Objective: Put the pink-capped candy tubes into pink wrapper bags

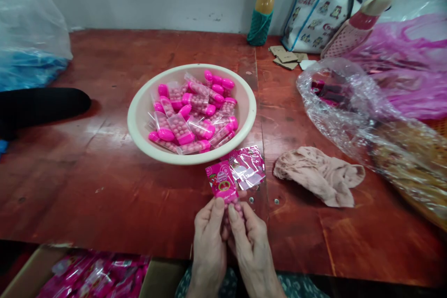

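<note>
My left hand (208, 233) and my right hand (248, 237) are pressed together at the table's near edge, both pinching one small pink printed packet (223, 185) that stands up from my fingertips; pink candy beads show between my fingers. More pink printed packets (248, 165) lie flat on the table just beyond my hands. A cream bowl (139, 116) behind them holds several clear sachets with pink capsules and beads (193, 111).
A beige cloth (319, 174) lies right of my hands. Crinkled clear plastic bags (352, 102) and pink plastic fill the right side. A cardboard box of pink packets (98, 274) sits below the table edge. A dark sleeve (42, 104) rests at left. Bottles and a tote bag stand by the wall.
</note>
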### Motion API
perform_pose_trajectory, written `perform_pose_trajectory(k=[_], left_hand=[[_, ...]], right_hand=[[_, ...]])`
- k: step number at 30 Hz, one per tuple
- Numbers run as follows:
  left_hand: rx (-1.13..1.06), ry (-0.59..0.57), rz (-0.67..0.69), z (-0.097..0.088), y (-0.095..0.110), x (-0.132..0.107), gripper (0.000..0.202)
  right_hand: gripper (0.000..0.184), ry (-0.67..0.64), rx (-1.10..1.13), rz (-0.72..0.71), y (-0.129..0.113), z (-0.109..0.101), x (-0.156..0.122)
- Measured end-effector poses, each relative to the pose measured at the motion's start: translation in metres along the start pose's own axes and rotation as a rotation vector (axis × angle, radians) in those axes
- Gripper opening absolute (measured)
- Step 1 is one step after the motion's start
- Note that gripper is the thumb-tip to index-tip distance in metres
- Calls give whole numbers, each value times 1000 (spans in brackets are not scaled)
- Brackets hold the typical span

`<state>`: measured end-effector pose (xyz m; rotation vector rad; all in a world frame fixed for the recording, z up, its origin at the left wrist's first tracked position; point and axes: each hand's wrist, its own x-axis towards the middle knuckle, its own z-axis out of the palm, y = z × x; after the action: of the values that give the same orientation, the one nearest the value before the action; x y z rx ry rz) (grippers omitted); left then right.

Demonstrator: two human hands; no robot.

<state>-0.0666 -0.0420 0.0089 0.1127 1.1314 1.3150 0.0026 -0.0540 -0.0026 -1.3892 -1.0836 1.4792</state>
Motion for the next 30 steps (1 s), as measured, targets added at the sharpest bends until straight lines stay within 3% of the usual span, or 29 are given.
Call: perform_pose_trajectory(k=[4,9,14,17,23,25,30], left_hand=[[19,-22,-32,-1,-3,0,21],[-11,-44,-73,0,9,6,30],[74,-29,-31,0,7,4,22],[88,-33,-31,-1,1,-1,19],[37,-16,-43,1,5,1,21],[18,13,-45,3,5,1,22],[72,21,-7,5,-7,-5,24]], right_hand=[[29,-1,78,43,-4,-2,1],[34,-181,234,178,-11,-7,7],[26,2,-88,22,10,-9,-2],[38,121,-142,33,17,-9,-7],[30,-96,88,69,-3,-4,4],[32,-76,131,93,-3,-2,5],[32,117,-16,13,7,2,-2]])
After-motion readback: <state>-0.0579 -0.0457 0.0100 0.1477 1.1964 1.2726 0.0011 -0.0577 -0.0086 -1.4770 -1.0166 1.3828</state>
